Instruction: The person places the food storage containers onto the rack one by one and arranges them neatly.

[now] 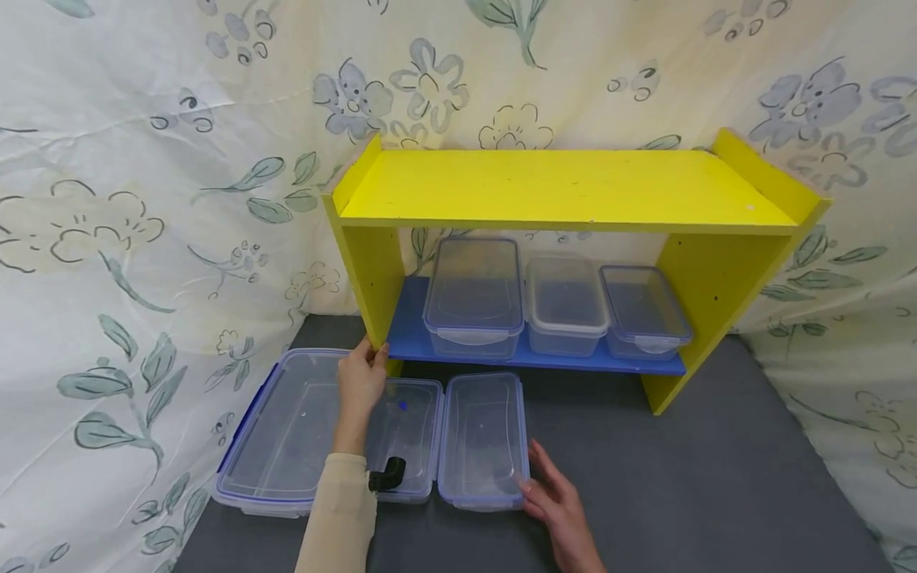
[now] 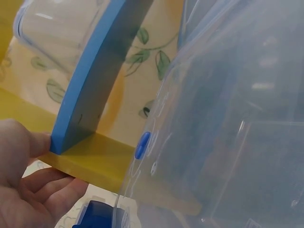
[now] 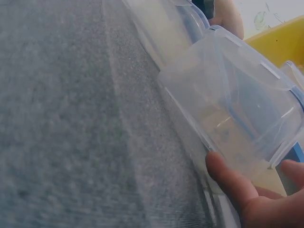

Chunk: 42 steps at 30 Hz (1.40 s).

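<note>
A small yellow shelf with a blue lower board stands on the dark table. My left hand pinches the front edge of its left side panel; in the left wrist view the thumb lies by the blue board's end, with the fingers on the panel's other side. In front of the shelf sits a clear lidded food container. My right hand touches its near right corner, thumb at the front and fingers loosely straight along the side.
Left of that container are another clear container, partly behind my left arm, and a larger one with blue clips. Three lidded containers stand on the blue board: a tall one, a middle one and a low one. Floral cloth hangs behind.
</note>
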Each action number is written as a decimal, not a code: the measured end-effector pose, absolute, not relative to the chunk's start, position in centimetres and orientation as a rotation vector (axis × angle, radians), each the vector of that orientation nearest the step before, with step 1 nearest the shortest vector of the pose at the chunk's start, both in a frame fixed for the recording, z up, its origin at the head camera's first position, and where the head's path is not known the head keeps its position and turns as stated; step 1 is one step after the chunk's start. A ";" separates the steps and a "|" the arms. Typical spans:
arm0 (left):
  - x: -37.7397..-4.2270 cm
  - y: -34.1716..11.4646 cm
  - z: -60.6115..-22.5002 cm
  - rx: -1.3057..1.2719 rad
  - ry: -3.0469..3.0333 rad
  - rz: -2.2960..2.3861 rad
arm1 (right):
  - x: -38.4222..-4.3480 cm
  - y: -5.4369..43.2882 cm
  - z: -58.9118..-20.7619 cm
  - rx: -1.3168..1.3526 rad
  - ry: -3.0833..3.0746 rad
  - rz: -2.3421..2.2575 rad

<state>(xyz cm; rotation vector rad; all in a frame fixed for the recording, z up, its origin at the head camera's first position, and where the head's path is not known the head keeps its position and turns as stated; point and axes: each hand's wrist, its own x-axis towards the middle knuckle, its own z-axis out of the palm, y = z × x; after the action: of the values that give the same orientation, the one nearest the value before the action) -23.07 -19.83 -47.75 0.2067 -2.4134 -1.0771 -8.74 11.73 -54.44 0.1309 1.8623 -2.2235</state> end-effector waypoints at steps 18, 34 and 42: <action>-23.0 -19.8 -47.7 0.196 -2.415 -1.059 | -8.2 14.1 -55.4 -0.044 1.724 -2.394; -23.0 -19.9 -47.7 0.207 -2.420 -1.065 | -8.1 15.4 -55.6 -0.136 1.771 -2.450; -22.9 -19.9 -47.6 0.205 -2.425 -1.071 | -7.7 16.6 -55.5 -0.169 1.763 -2.450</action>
<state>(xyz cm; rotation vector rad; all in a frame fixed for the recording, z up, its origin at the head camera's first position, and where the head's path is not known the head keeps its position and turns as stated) -22.89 -19.94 -47.57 0.2048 -2.4246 -1.0712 -7.70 16.64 -55.50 -0.1687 1.7635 -2.4504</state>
